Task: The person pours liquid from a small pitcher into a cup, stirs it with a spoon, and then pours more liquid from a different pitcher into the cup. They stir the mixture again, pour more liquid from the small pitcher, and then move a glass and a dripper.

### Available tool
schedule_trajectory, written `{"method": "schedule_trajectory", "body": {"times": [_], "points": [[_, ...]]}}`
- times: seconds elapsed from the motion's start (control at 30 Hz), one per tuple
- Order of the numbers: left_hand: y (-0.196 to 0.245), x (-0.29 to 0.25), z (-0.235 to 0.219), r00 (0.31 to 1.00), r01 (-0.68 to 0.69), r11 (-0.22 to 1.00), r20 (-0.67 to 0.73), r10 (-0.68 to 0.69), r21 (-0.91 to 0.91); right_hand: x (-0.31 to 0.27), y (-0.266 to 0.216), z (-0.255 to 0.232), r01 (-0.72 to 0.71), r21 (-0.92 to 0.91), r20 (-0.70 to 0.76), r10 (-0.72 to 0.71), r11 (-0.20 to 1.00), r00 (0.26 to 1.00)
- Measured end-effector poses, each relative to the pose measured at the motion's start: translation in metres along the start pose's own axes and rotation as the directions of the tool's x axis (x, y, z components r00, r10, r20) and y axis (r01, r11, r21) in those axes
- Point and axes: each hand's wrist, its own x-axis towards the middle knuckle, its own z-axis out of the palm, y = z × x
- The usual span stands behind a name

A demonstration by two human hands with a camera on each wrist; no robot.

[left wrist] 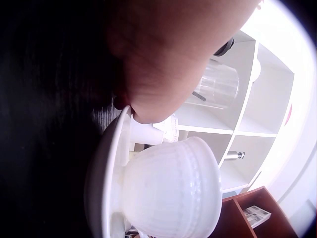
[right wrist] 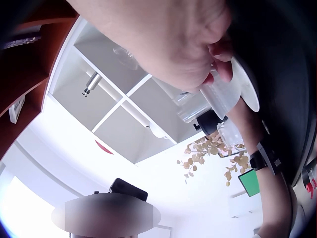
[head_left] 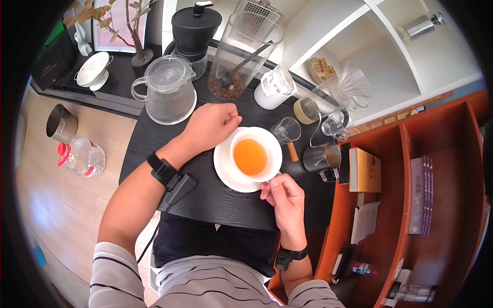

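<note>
A white cup point(head_left: 271, 149) of amber liquid sits on a white saucer point(head_left: 222, 172) on the black table. My right hand point(head_left: 286, 203) pinches the cup's handle at the near right side, thumb uppermost. In the right wrist view, that hand's fingers point(right wrist: 220, 54) close in beside the cup, hiding most of the handle. My left hand point(head_left: 213, 126) is curled at the far left edge of the saucer, holding its rim. From the left wrist, the rim runs up between the fingers, and the ribbed cup point(left wrist: 168, 188) stands on the saucer.
Behind the hands stand a lidded glass jug point(head_left: 169, 92), a black coffee grinder point(head_left: 195, 28), a tall glass with beans point(head_left: 226, 84) and a white canister point(head_left: 275, 87). A small glass pitcher point(head_left: 286, 131) and metal jug point(head_left: 322, 158) stand right. A brown bookshelf point(head_left: 395, 149) adjoins.
</note>
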Motion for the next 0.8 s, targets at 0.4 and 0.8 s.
{"method": "schedule_trajectory", "body": {"times": [0.4,0.8], "points": [[0.0,0.0,0.001,1.0,-0.02,1.0,-0.011,0.02,0.016,-0.019,-0.019,-0.005,0.068,0.022,-0.099,-0.065,0.997,0.993],[-0.003,0.0,0.003,1.0,-0.002,1.0,-0.01,0.002,-0.03,-0.038,-0.089,-0.083,0.249,-0.139,-0.43,-0.285,0.958,0.857]]}}
